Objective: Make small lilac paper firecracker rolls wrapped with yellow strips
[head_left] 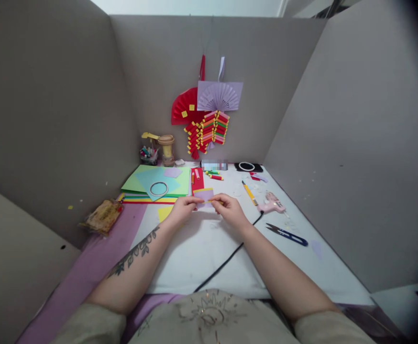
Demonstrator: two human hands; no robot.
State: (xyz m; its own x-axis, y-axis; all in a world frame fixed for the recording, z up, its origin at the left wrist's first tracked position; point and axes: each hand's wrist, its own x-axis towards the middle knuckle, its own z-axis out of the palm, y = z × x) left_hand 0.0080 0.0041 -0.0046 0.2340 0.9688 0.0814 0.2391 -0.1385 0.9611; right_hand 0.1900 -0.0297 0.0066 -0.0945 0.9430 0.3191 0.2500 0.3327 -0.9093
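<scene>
My left hand point(184, 207) and my right hand point(229, 208) meet over the middle of the white work surface point(202, 258). Both are closed in a pinch on a small lilac paper piece point(205, 196) with a thin yellow strip along its near edge. The paper lies low over the surface, between the fingertips. A yellow paper square point(164, 213) lies just left of my left hand.
A stack of coloured paper point(157, 184) with a tape ring lies at the back left. A pink glue gun point(272, 204), its black cord, a yellow craft knife point(248, 192) and blue snips point(287, 234) lie to the right. Paper fans hang on the grey back wall point(209, 102).
</scene>
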